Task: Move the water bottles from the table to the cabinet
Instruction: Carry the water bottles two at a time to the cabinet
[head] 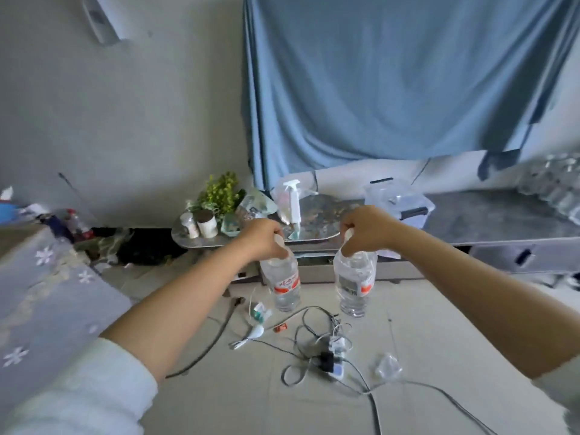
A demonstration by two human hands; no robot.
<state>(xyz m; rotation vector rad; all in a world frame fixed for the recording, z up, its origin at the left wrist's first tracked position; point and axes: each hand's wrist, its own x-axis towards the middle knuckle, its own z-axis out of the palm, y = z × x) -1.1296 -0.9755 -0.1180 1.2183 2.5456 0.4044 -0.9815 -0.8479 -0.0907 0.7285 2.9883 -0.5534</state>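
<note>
Both arms extended forward, frame centre. Left hand clenched over cap of left water bottle; right hand clenched over right water bottle. Bottles hang upright, apart, above cable-strewn floor.

head cam | single wide-angle view | faces forward and down | near both outstretched forearms | floor beyond

A grey plaster wall meets a blue curtain; below, a steel worktop stands on pale floor.
</note>
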